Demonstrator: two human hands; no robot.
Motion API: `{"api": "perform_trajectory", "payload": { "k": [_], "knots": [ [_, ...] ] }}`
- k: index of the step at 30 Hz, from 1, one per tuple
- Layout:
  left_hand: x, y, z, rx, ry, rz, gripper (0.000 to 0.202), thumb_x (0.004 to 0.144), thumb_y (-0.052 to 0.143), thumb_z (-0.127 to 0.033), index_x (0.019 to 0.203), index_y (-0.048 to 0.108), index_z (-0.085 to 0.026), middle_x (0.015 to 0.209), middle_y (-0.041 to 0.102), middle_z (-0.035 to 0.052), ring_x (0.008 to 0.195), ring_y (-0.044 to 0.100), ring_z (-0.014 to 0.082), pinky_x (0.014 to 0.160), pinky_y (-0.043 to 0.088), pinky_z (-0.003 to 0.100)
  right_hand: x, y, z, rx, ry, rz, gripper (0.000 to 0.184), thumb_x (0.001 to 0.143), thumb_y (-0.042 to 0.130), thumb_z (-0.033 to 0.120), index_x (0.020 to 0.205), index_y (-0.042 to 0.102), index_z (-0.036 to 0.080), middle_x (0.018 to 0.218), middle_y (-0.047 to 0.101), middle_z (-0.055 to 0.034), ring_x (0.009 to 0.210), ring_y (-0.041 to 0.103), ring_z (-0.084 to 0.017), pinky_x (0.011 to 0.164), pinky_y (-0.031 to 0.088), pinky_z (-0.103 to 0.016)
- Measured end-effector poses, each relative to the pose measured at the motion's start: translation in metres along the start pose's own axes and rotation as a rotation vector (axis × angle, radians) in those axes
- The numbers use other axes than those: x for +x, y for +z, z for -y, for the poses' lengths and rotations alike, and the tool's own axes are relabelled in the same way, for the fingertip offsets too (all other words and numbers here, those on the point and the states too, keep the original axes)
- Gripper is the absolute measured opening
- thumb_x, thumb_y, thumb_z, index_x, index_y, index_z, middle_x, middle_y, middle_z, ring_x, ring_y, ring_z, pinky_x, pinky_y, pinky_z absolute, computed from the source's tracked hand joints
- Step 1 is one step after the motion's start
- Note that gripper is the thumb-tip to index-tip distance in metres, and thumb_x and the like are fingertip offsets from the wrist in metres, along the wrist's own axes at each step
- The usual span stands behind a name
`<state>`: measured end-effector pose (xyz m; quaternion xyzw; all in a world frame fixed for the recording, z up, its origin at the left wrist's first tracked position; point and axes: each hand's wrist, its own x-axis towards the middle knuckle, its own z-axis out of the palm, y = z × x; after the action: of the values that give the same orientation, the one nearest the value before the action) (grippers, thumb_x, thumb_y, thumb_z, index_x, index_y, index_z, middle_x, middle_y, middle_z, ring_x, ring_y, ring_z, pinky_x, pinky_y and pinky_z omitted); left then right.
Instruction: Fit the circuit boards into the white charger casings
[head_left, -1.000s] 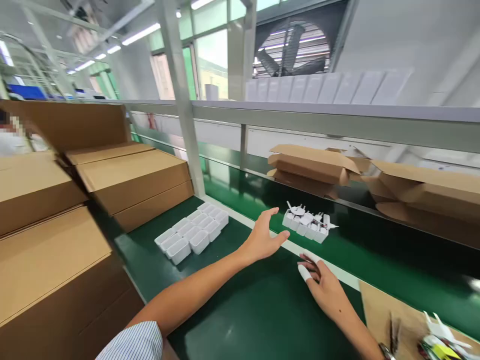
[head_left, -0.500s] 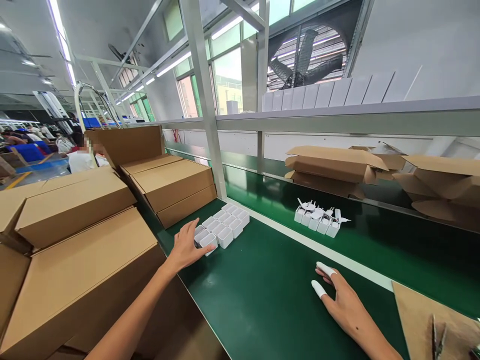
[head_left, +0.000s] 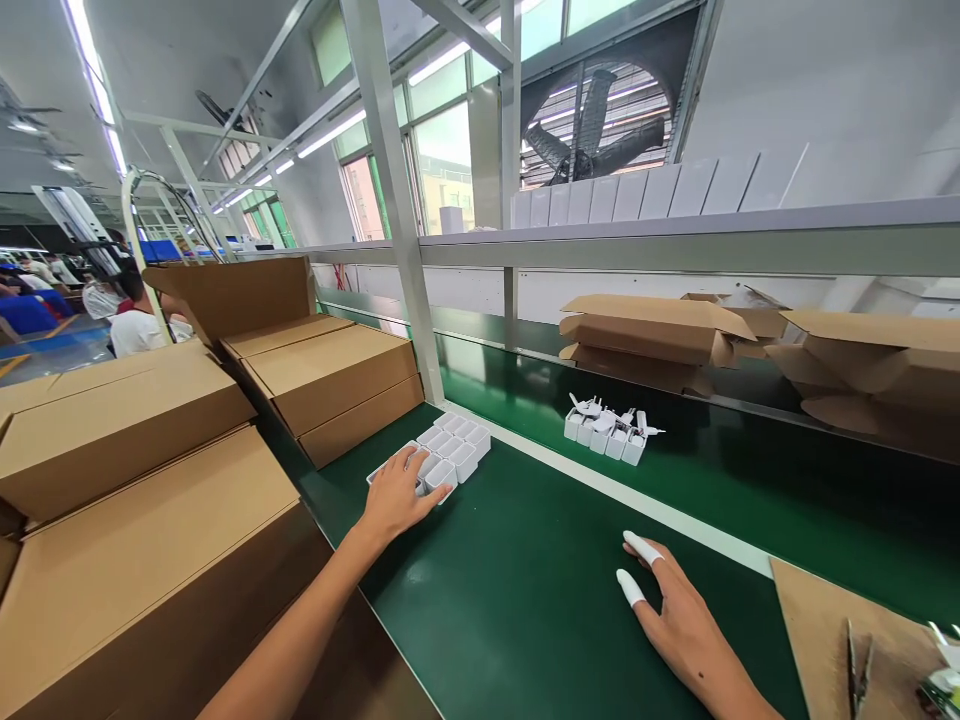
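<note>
My left hand (head_left: 397, 492) reaches out over the near end of a block of small white rectangular boxes (head_left: 450, 452) laid in rows on the green table (head_left: 525, 590). Its fingers curl over the nearest boxes and touch them. My right hand (head_left: 671, 615) lies flat on the green surface with fingers spread, white finger cots on two fingertips, holding nothing. A second cluster of white boxes with plug parts sticking up (head_left: 606, 430) sits farther back on the conveyor belt.
Stacked brown cartons (head_left: 150, 500) fill the left side, more (head_left: 330, 375) behind the white boxes. Folded cardboard (head_left: 652, 330) lies on the far belt. A cardboard sheet with tweezers (head_left: 855, 660) is at the right. A person (head_left: 135, 320) stands far left.
My left hand swung from the cluster on the belt leftward to the block of white boxes and now rests on its near end. My right hand stayed flat on the table.
</note>
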<state>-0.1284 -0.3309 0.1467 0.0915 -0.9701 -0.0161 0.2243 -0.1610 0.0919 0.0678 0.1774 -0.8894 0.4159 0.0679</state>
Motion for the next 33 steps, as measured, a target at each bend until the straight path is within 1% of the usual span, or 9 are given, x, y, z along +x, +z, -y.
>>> {"api": "perform_trajectory", "payload": {
  "k": [5, 9, 11, 14, 17, 20, 28, 30, 33],
  "knots": [
    [-0.011, -0.007, 0.002, 0.031, 0.032, -0.071, 0.035, 0.083, 0.072, -0.047, 0.110, 0.075, -0.024, 0.123, 0.070, 0.0122, 0.098, 0.071, 0.0305, 0.077, 0.058, 0.038, -0.002, -0.006, 0.014, -0.031, -0.024, 0.021, 0.042, 0.101, 0.044, 0.046, 0.137, 0.054, 0.027, 0.135, 0.067, -0.0115, 0.103, 0.075, -0.028, 0.077, 0.067, -0.039],
    [-0.033, -0.026, -0.015, 0.007, 0.178, -0.294, 0.024, 0.086, 0.072, -0.047, 0.086, 0.073, -0.022, 0.106, 0.069, 0.0113, 0.092, 0.068, 0.0275, 0.070, 0.056, 0.033, -0.001, -0.010, 0.023, -0.074, -0.085, 0.020, 0.040, 0.101, 0.046, 0.041, 0.137, 0.055, 0.025, 0.136, 0.067, -0.0105, 0.118, 0.071, -0.027, 0.095, 0.064, -0.040],
    [-0.038, -0.032, -0.038, -0.055, 0.307, -0.370, 0.025, 0.087, 0.071, -0.046, 0.082, 0.071, -0.022, 0.102, 0.068, 0.0114, 0.091, 0.066, 0.0266, 0.075, 0.056, 0.035, -0.001, -0.010, 0.026, -0.089, -0.084, 0.010, 0.040, 0.101, 0.047, 0.040, 0.137, 0.055, 0.025, 0.136, 0.067, -0.0102, 0.119, 0.071, -0.027, 0.097, 0.063, -0.040],
    [-0.030, -0.028, -0.087, -0.164, 0.416, -0.313, 0.027, 0.085, 0.073, -0.049, 0.082, 0.072, -0.021, 0.096, 0.068, 0.0098, 0.089, 0.064, 0.0257, 0.079, 0.056, 0.038, -0.002, -0.010, 0.027, -0.090, -0.085, 0.012, 0.040, 0.101, 0.046, 0.039, 0.137, 0.054, 0.025, 0.139, 0.065, -0.0113, 0.121, 0.070, -0.028, 0.099, 0.063, -0.041],
    [-0.005, -0.009, -0.132, -0.172, 0.332, -0.169, 0.031, 0.079, 0.078, -0.052, 0.078, 0.074, -0.021, 0.095, 0.069, 0.0098, 0.091, 0.064, 0.0265, 0.077, 0.055, 0.037, -0.003, -0.008, 0.024, -0.093, -0.106, 0.029, 0.041, 0.102, 0.043, 0.038, 0.139, 0.051, 0.024, 0.141, 0.062, -0.0127, 0.123, 0.069, -0.027, 0.102, 0.061, -0.042],
    [0.021, 0.011, -0.153, -0.161, 0.260, -0.139, 0.032, 0.077, 0.081, -0.052, 0.077, 0.076, -0.021, 0.094, 0.069, 0.0108, 0.094, 0.064, 0.0281, 0.076, 0.055, 0.037, -0.003, -0.006, 0.020, -0.112, -0.131, 0.019, 0.040, 0.103, 0.040, 0.036, 0.140, 0.050, 0.023, 0.141, 0.062, -0.0130, 0.122, 0.069, -0.026, 0.104, 0.060, -0.042],
    [0.041, 0.033, -0.144, -0.069, 0.062, -0.104, 0.032, 0.084, 0.076, -0.052, 0.081, 0.080, -0.020, 0.093, 0.070, 0.0111, 0.094, 0.064, 0.0283, 0.079, 0.054, 0.038, -0.003, -0.003, 0.015, -0.122, -0.171, 0.030, 0.042, 0.103, 0.042, 0.034, 0.142, 0.051, 0.022, 0.144, 0.060, -0.0136, 0.130, 0.064, -0.027, 0.111, 0.056, -0.043],
    [0.041, 0.032, -0.141, -0.060, 0.047, -0.108, 0.032, 0.084, 0.075, -0.053, 0.080, 0.079, -0.021, 0.093, 0.070, 0.0111, 0.094, 0.064, 0.0284, 0.079, 0.053, 0.038, -0.002, -0.001, 0.015, -0.117, -0.169, 0.019, 0.042, 0.104, 0.042, 0.033, 0.143, 0.050, 0.022, 0.146, 0.059, -0.0146, 0.133, 0.062, -0.027, 0.113, 0.054, -0.045],
    [0.034, 0.017, -0.136, -0.119, 0.105, -0.138, 0.034, 0.085, 0.072, -0.053, 0.079, 0.079, -0.020, 0.090, 0.070, 0.0138, 0.093, 0.065, 0.0319, 0.077, 0.054, 0.041, -0.005, -0.004, 0.030, -0.110, -0.190, 0.005, 0.042, 0.103, 0.043, 0.026, 0.144, 0.049, 0.019, 0.144, 0.059, -0.0173, 0.134, 0.060, -0.028, 0.117, 0.049, -0.052]
  ]
}}
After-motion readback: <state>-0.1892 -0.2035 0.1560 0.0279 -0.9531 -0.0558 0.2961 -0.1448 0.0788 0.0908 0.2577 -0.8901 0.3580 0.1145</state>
